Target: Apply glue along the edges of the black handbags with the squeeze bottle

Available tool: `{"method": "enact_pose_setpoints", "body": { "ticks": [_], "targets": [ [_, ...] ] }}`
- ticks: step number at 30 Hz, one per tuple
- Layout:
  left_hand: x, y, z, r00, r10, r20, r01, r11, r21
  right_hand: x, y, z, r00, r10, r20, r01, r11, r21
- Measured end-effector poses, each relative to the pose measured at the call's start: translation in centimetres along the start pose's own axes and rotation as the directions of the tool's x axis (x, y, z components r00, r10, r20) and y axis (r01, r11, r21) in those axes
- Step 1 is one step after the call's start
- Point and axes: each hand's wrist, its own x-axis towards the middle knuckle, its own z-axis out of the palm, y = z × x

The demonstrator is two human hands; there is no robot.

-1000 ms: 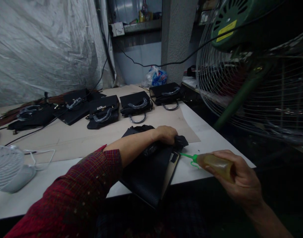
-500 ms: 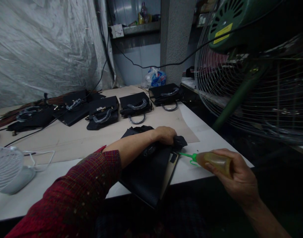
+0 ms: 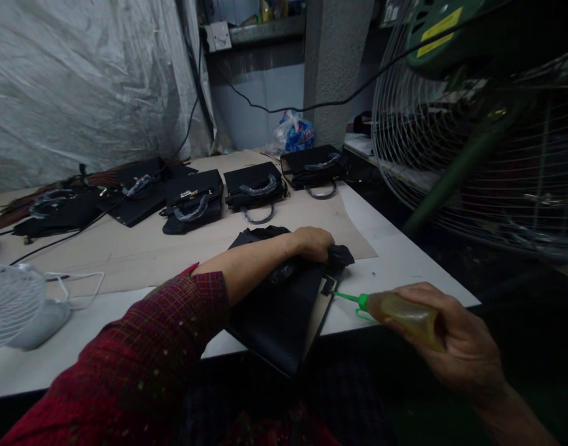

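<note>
A black handbag (image 3: 274, 322) lies at the table's front edge, its near corner jutting over it. My left hand (image 3: 315, 243) is closed on the bag's far side, beside a bunched black flap; its fingertips are hidden. Along the right side of the bag a beige inner strip (image 3: 317, 316) with a small black patch shows. In my right hand (image 3: 460, 334) is a squeeze glue bottle (image 3: 407, 314), amber inside, with a long green nozzle. The nozzle's tip is at the black patch; whether it touches I cannot tell.
Several black handbags (image 3: 253, 184) with wrapped handles lie across the back of the table (image 3: 404, 272). A small white fan (image 3: 37, 322) stands at left. The large green fan (image 3: 488, 136) looms at right, and a black cable (image 3: 339, 103) hangs across the back.
The nozzle tip has shifted slightly down and left along the bag's edge onto the black patch. My left hand keeps its hold. The view has tilted down a little.
</note>
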Motion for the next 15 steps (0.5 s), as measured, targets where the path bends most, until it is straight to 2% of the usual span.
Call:
{"method": "enact_pose_setpoints", "body": {
  "ticks": [2, 7, 12, 15],
  "targets": [
    [0.0, 0.0, 0.0, 1.000, 0.008, -0.004, -0.008, 1.000, -0.008, -0.2, -0.4, 0.1, 1.000, 0.011, 0.015, -0.012, 0.998, 0.063],
    [-0.1, 0.1, 0.0, 1.000, 0.008, -0.005, -0.009, 1.000, -0.017, -0.9, -2.0, 0.2, 0.980, -0.067, 0.186, 0.019, 0.968, 0.249],
    [-0.1, 0.2, -0.1, 1.000, 0.008, -0.004, -0.008, 1.000, -0.011, -1.2, -1.8, 0.1, 0.998, 0.008, 0.068, -0.016, 0.992, 0.124],
    [-0.1, 0.2, -0.1, 1.000, 0.013, -0.002, -0.013, 1.000, -0.008, -1.2, -1.9, 0.2, 0.991, -0.018, 0.135, -0.006, 0.984, 0.177]
  ]
}}
